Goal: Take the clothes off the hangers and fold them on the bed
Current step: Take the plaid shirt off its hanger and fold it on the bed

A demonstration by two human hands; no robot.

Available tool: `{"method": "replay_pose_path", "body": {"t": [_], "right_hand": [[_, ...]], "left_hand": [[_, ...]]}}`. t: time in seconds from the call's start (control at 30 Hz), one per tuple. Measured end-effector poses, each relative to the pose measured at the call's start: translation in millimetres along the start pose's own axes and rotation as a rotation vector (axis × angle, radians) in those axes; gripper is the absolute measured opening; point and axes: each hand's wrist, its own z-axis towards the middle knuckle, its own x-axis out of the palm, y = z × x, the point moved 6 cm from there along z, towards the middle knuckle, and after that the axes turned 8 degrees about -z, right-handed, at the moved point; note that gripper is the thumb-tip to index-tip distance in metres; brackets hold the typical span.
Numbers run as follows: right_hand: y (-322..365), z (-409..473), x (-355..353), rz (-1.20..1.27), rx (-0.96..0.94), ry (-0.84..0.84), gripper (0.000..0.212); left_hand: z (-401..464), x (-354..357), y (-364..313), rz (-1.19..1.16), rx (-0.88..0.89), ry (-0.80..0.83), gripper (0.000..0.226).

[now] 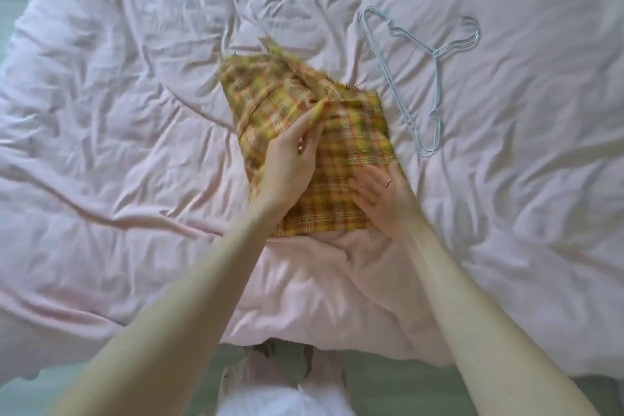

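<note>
The left hand (290, 159) pinches the yellow plaid garment's (351, 145) fold, its unfolded length running away up-left, while the right hand (385, 192) presses flat.

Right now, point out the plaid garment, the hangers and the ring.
plaid garment (351, 132): head view, folded upper panel.
hangers (435, 84): head view, wire neck junction.
ring (388, 183): head view, band on right hand finger.

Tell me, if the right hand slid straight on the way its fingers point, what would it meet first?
The right hand lies flat on the plaid garment, fingers pointing up-left. It would probably meet the left hand first, which pinches a fold there.
</note>
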Motion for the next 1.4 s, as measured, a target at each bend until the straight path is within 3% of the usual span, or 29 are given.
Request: {"method": "replay_pose_path", "body": {"t": [0.1,0.23,0.33,0.47,0.57,0.73,0.9,1.2,1.27,1.33,1.4], "right_hand": [[19,5,-36,0.111,-0.002,-0.047,0.058],[22,11,-60,0.113,0.022,-0.016,0.064],[21,13,-65,-0.032,0.059,-0.036,0.046],[22,19,-71,-0.309,0.088,-0.166,0.016],[26,24,-72,-0.455,0.11,-0.176,0.006],[41,22,-87,-0.471,-0.087,-0.245,0.011],[39,17,-111,-0.391,-0.191,-0.262,0.016],[-5,33,-131,-0.614,-0.066,-0.392,0.015],[-8,38,-128,-0.659,-0.069,-0.406,0.013],[-8,41,-126,-0.634,-0.067,-0.401,0.01],[-7,45,-124,-0.539,-0.063,-0.359,0.045]], "left_hand": [[-15,64,-1,0.197,0.082,0.249,0.034],[-43,113,33,0.238,-0.141,0.554,0.047],[-54,117,58,0.343,-0.237,0.676,0.058],[-62,93,82,0.704,-0.181,0.742,0.068],[-69,76,89,0.919,-0.108,0.714,0.076],[-71,53,99,1.037,-0.099,0.537,0.08],[-77,64,103,1.066,-0.073,0.613,0.084],[-81,54,121,1.109,-0.109,0.615,0.071],[-83,49,125,1.073,-0.13,0.611,0.072],[-83,43,131,0.885,-0.22,0.587,0.072],[-78,24,144,0.572,-0.386,0.386,0.073]]}}
